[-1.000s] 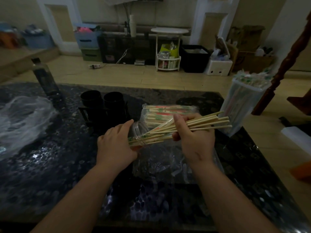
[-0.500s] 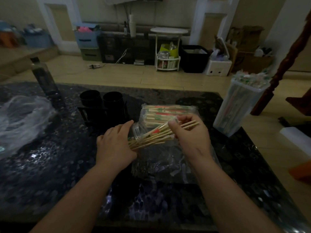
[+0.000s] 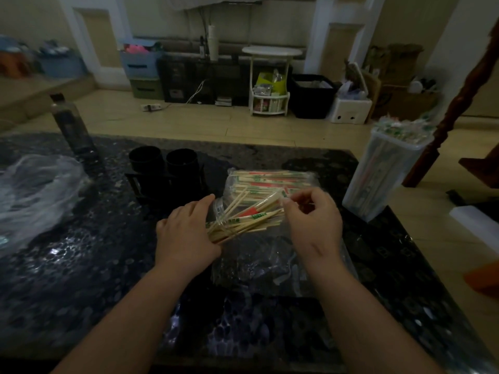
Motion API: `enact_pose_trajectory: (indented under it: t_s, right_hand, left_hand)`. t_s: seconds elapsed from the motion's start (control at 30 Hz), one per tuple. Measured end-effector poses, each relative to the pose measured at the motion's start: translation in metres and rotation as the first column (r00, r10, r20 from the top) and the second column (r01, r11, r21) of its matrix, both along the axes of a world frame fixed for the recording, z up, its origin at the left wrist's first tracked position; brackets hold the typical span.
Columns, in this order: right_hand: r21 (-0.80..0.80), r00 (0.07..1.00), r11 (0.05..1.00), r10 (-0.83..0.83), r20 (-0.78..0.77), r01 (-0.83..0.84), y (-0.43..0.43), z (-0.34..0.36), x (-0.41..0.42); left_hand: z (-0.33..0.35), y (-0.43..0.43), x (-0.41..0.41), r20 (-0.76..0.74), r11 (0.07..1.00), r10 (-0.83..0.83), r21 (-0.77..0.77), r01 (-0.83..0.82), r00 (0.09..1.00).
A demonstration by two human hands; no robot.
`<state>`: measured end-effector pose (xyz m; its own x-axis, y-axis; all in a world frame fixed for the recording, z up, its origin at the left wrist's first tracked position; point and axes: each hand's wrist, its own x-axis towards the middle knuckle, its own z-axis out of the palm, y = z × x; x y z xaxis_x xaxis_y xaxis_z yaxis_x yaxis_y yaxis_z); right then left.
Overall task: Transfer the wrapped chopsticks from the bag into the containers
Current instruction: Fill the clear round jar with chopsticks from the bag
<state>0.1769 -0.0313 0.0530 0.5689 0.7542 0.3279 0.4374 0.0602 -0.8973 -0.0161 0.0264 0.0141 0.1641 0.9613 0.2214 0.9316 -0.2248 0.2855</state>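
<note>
Observer: left hand (image 3: 186, 233), we log it cupped round the clear jar (image 3: 218, 211), which lies tilted over the dark table (image 3: 81, 265).
Recorder: agreed; wrapped chopsticks (image 3: 251, 218) poke from its mouth, and the right hand (image 3: 314, 221), fingers curled, pinches their ends. We note the bag (image 3: 231, 184) with more just behind, and a full container (image 3: 388, 174) far right.

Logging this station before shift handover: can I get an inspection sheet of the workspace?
Surface: dark speckled tabletop, glossy.
Job's things: bag of wrapped chopsticks; tilted clear jar with chopsticks poking out; tall container, full, at right edge.
Clutter: two black cups, dark bottle, crumpled plastic.
Grips: left hand holds the jar; right hand pinches a chopstick end.
Cables: white cable and power strip on floor.
Surroundings: storage boxes, white stand, black bin.
</note>
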Motion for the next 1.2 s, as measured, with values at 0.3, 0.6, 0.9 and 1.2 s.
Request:
enact_pose_trajectory:
  t_s: [0.3,0.6,0.9,1.2]
  right_hand:
    - [-0.105,0.998,0.993,0.049,0.039,-0.045,0.002,-0.002,0.007]
    - [-0.820,0.842,0.537,0.522,0.136,-0.200,0.002,-0.018,0.017]
    - [-0.893,0.848,0.446,0.447,0.283,0.063,-0.004,-0.059,0.009]
    - [-0.548,0.968,0.822,0.238,0.079,-0.158,0.020,-0.089,0.001]
  left_hand:
    - [0.002,0.001,-0.002,0.005,0.999,0.034,0.004,-0.034,0.999]
    - [0.007,0.001,-0.003,0.014,0.996,0.084,-0.032,-0.083,0.996]
    - [0.009,0.003,-0.002,0.035,0.990,0.137,-0.037,-0.135,0.990]
    - [0.010,0.016,0.004,0.230,0.966,0.259,-0.068,-0.250,0.938]
